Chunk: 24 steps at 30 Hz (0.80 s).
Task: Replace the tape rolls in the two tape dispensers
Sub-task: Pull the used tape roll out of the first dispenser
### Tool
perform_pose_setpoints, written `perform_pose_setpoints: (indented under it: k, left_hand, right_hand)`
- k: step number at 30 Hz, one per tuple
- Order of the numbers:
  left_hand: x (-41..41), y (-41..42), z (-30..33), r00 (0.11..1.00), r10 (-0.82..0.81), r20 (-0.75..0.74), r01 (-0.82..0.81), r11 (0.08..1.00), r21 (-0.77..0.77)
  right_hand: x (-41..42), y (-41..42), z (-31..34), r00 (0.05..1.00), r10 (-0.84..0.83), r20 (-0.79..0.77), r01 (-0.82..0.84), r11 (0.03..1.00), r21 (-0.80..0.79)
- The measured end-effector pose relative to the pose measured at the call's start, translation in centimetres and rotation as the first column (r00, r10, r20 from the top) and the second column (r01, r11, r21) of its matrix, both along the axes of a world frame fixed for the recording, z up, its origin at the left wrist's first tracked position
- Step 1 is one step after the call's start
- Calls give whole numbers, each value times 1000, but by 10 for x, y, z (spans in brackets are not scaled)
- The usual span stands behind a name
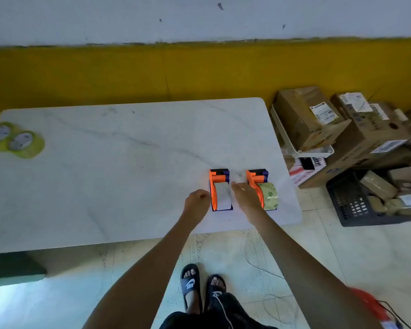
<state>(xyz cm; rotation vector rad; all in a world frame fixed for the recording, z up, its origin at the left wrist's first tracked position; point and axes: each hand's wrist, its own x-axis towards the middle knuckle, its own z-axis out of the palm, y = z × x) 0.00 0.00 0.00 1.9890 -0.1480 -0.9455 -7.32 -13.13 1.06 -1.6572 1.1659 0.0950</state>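
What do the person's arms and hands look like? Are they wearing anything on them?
Both arms are bare, with no sleeves in view. The left hand and right hand wear no gloves, and no rings, watch or bracelets can be seen.

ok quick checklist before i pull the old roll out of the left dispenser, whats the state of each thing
1. Left dispenser sits flat on the table: ok.
2. Its roll is used up: it looks white, like a bare core, though blur limits certainty: ok.
3. Left hand at the dispenser's left side, fingers curled; actual grip: cannot tell.
4. Right hand lies between the two dispensers; contact with the core: cannot tell.
5. Two fresh rolls lie at the table's far left edge, away from both hands: not ok for a quick swap.
6. Right dispenser holds a fuller greenish roll: ok.
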Motion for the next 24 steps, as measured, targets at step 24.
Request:
perform_pose_setpoints:
  k: [24]
  left_hand:
    - [11,-21,-15,981,108,-160,-110,994,-2]
  right_hand:
    - [11,-1,-19,992,-127,-4,120,933,339]
